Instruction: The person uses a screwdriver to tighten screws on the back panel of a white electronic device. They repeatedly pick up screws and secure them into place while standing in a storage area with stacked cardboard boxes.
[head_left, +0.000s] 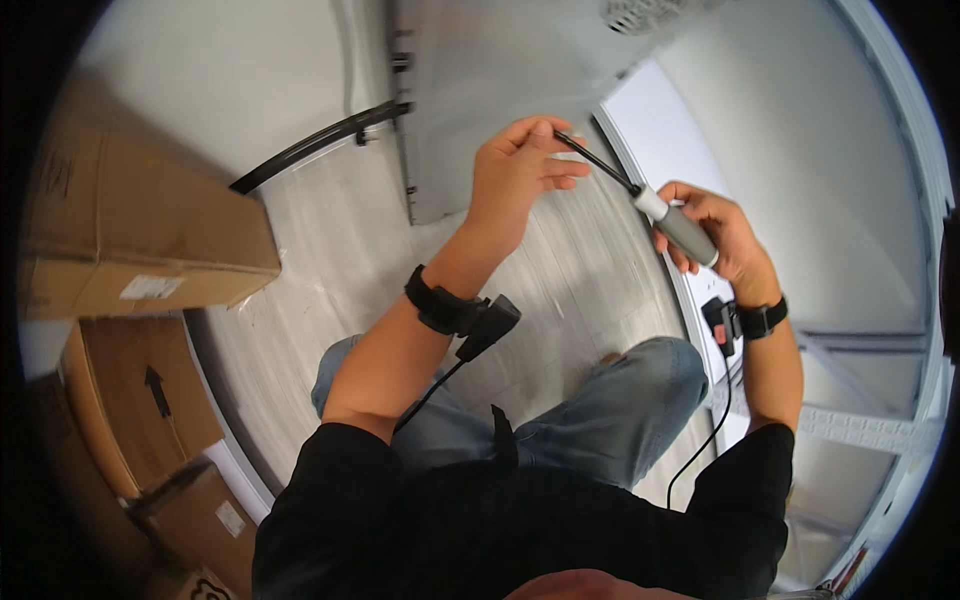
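A screwdriver [686, 232] with a grey and white handle and a long dark shaft slants up and to the left in front of me. My right hand [722, 228] is wrapped round the handle. At the far end of the shaft, my left hand [515, 172] pinches the tip between thumb and forefinger, its other fingers loosely apart. Any small bit or screw in that pinch is too small to make out. Beyond both hands stands a grey metal panel [480, 110], apart from the screwdriver.
Cardboard boxes [185, 225] are stacked on the left. A black strip or cable [310, 145] runs low along the wall to the panel. White metal shelving [860, 430] rises at the right. Black wrist straps [440, 305] with cabled devices are on both arms. Pale wood-look flooring [320, 250] lies below.
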